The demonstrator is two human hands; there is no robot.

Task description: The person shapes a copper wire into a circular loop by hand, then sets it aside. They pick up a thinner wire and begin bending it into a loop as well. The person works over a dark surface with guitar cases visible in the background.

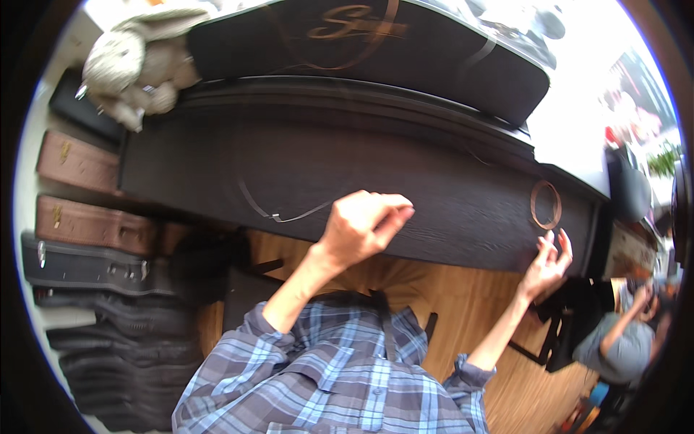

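Observation:
My left hand [365, 224] is over the front of a dark, closed piano lid [434, 195], its thumb and fingers pinched together. A thin pale wire [307, 213] runs up to this hand from the left, with a small bright bit along it. My right hand [548, 267] reaches to the right end of the lid, palm partly up and fingers curled but apart. Just beyond its fingertips is a coil of copper-coloured wire [546, 206]; whether they touch is not clear. Faint copper-coloured wire [336, 68] arcs in front of the upright black panel.
A plush rabbit [119, 65] sits at the piano's left end. Brown and black cases [94, 224] line the left side. A seated person [618, 347] is at the far right, above a wooden floor [520, 390]. A white surface [571, 123] lies behind the piano's right end.

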